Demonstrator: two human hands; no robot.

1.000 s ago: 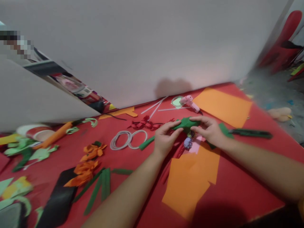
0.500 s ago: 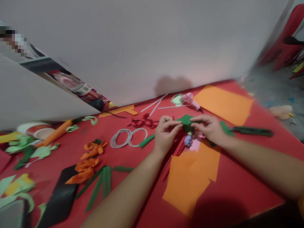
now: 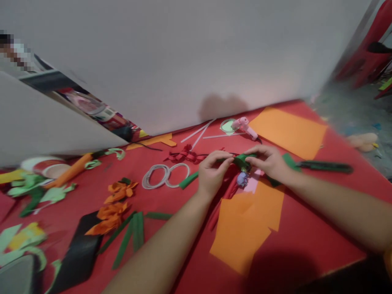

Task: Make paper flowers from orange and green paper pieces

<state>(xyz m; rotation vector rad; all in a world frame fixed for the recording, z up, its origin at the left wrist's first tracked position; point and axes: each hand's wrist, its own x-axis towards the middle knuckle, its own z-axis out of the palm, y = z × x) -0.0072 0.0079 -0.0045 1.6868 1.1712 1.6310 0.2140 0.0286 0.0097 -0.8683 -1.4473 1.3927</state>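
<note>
Between my two hands is a small piece of green paper (image 3: 243, 159), bent and tilted. My left hand (image 3: 214, 169) pinches its left side with thumb and fingertips. On the other side my right hand (image 3: 269, 163) pinches the right edge, its fingers partly hiding the paper. Just below lies a small purple paper flower (image 3: 242, 179), over a pink paper scrap (image 3: 252, 182). Orange paper pieces (image 3: 239, 232) are spread nearer to me on the table. By my left wrist is a green strip (image 3: 189, 180), partly covered by the hand.
A pink glue gun (image 3: 246, 128) lies near the wall beside a tape roll (image 3: 228, 126). A dark cutter (image 3: 324, 166) rests at the right. On the left are wire coils (image 3: 155, 177), orange paper flowers (image 3: 112, 218), green strips (image 3: 137, 230) and a black phone-like slab (image 3: 79, 253).
The green paper, held flat and facing me before, is now bent and tipped so less of its surface shows. Both hands keep their pinch.
</note>
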